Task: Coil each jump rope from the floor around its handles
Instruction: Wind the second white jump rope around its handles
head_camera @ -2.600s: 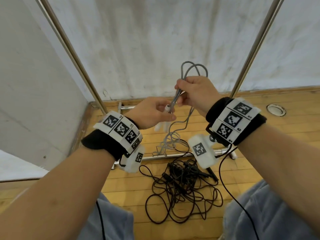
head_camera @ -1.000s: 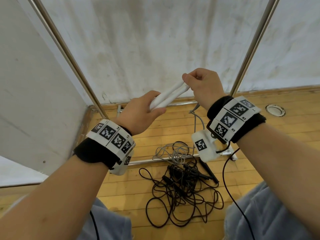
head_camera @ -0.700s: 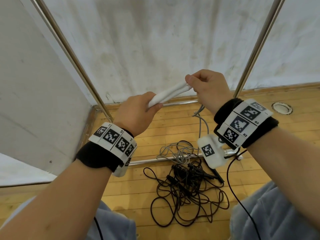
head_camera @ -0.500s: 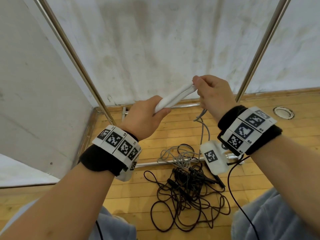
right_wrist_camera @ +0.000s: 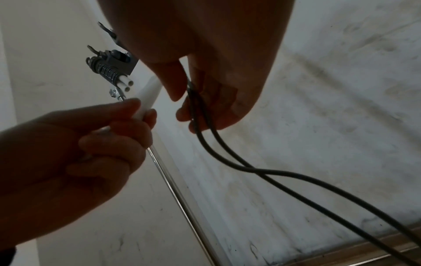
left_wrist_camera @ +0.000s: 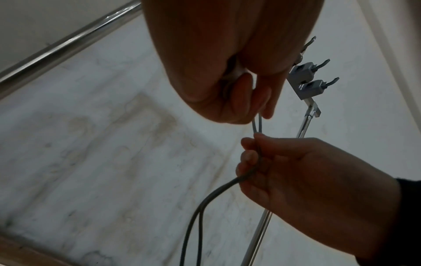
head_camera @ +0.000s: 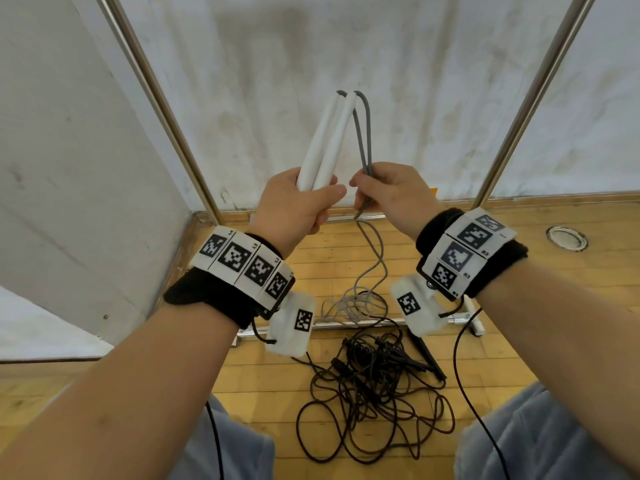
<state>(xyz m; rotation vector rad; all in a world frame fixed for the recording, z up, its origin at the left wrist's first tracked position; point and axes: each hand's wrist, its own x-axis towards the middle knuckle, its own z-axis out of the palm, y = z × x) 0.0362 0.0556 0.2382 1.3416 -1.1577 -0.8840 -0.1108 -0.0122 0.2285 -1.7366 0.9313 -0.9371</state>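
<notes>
My left hand [head_camera: 301, 202] grips two white handles [head_camera: 329, 140] side by side, pointing up and away. From their top ends two strands of grey rope [head_camera: 363, 133] run down into my right hand [head_camera: 391, 192], which pinches both strands just right of the handles. Below that hand the grey rope [head_camera: 375, 258] hangs to a small heap on the floor [head_camera: 353, 303]. The right wrist view shows the handles [right_wrist_camera: 148, 97] in the left hand [right_wrist_camera: 95, 144] and the two strands [right_wrist_camera: 205, 126] leaving the right hand's fingers [right_wrist_camera: 182, 111]. The left wrist view shows the strands [left_wrist_camera: 257, 153] in the right hand [left_wrist_camera: 296, 171].
A tangle of black rope [head_camera: 374, 403] with a black handle [head_camera: 427, 358] lies on the wooden floor between my knees. A metal rack base bar [head_camera: 346, 325] crosses the floor behind it. Two slanted metal poles [head_camera: 162, 109] [head_camera: 533, 102] stand against the white wall. A round floor fitting [head_camera: 568, 238] sits far right.
The left hand has swung the handles from nearly level to pointing up. The right hand let go of the handle tips and now pinches the two grey strands lower down.
</notes>
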